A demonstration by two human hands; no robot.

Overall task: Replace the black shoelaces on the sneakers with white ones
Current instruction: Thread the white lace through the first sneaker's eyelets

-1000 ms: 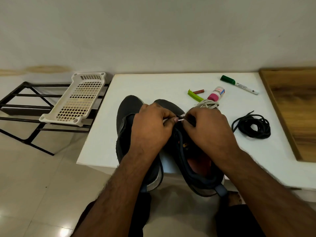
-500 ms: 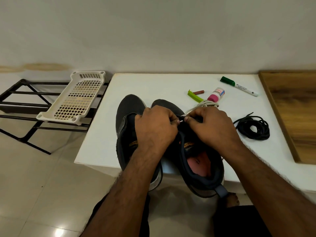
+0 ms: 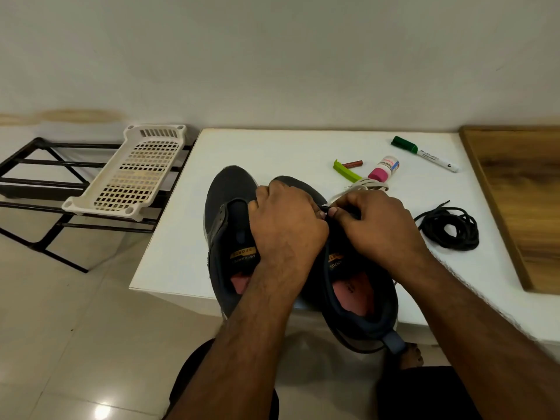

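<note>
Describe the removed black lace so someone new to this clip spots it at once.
Start at the white tabletop and go to its right side, near the wooden board. There, right of the right hand, lies the loose coil of black shoelace. It is the only dark tangle; the marker, tube and clip beyond it are small and coloured.

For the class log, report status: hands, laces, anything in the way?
Both hands pinching white lace tip at right sneaker. Black laces off, coiled aside. Nothing in the way.

We look down and forward from a single head-worn wide-angle camera, close above the white rectangular table (image 3: 272, 153), facing the wall.
</note>
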